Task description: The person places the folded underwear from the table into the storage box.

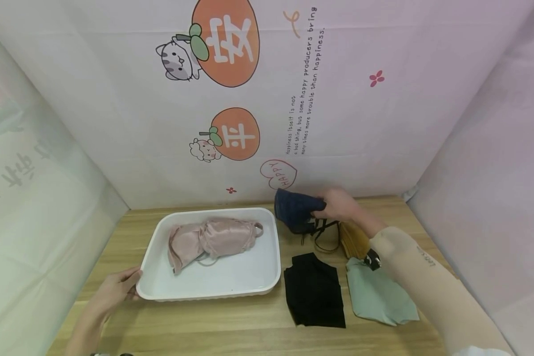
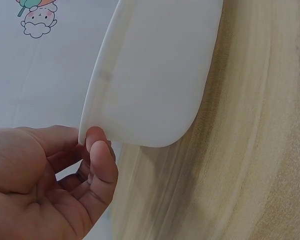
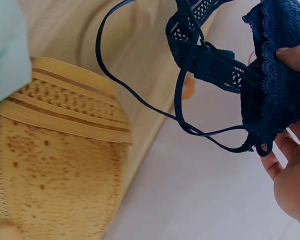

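Two hands work at one wood-grain worktop (image 1: 231,329), among five garments and one white tray (image 1: 240,279). The right hand (image 1: 338,205), thumb and fingers closed together, pinches one navy lace bra (image 1: 295,210) near the tray's far right corner; two thin straps and a patterned band dangle loose from it in the right wrist view. Whether those straps touch the worktop cannot be told. At the opposite side, the left hand (image 1: 120,284) grips the tray's near left corner, its thumb and curled fingers nipping the rim with hardly any gap.

One pink bra (image 1: 229,237) lies inside the tray, toward its far side, two cups showing and one strap loop pointing right. To the right of the tray, three more pieces sit on the worktop: one black garment (image 1: 316,291), flat and just beside the tray; one pale green garment (image 1: 378,296), to the right of the black one; and one mustard garment (image 1: 353,241) beyond them, partly covered from above by the right forearm (image 1: 409,267). The right wrist view shows its openwork bands and speckled surface.

Behind the worktop rises one pale backdrop (image 1: 338,128), printed with two orange fruits, two small animal figures, one heart outline reading "HAPPY" and three lines of English text turned sideways.
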